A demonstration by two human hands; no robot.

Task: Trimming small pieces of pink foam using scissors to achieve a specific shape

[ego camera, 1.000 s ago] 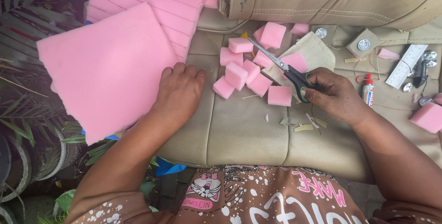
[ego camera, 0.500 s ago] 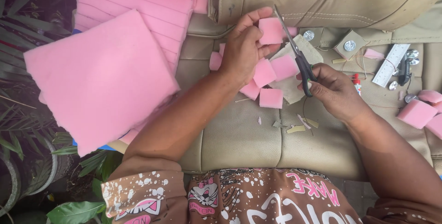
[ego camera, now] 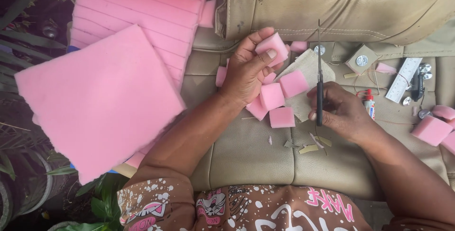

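While a tan leather-like seat cushion (ego camera: 251, 150) with stitched seams carries all the work, the biggest thing on it is a large flat sheet of soft pink foam (ego camera: 99, 103), lying well out to the left of the gripping left hand, with a stack of pink foam slabs (ego camera: 137, 17) marked in long strips behind it. Up beyond both hands rises the creased tan seat back (ego camera: 341, 3). The left hand (ego camera: 246, 74) pinches one small pink foam cube (ego camera: 272, 48) between thumb and fingers, lifted clear of the seat. Just beneath and to the right of that grip lie several loose pink foam squares (ego camera: 282, 100), some resting on a piece of beige cloth (ego camera: 310, 77). The right hand (ego camera: 343, 112) is closed around the dark handles of a pair of scissors (ego camera: 319, 77), whose thin metal blades stand shut and point away from the person, between the two hands. Farther right of the scissors sit more pink foam blocks (ego camera: 431, 130), a white flat ruler (ego camera: 403, 80), a small white glue tube with a red cap (ego camera: 369, 104), beige cloth-covered squares with round metal studs (ego camera: 361, 60), and, nearest the body, tiny tan cloth snippets (ego camera: 308, 148).
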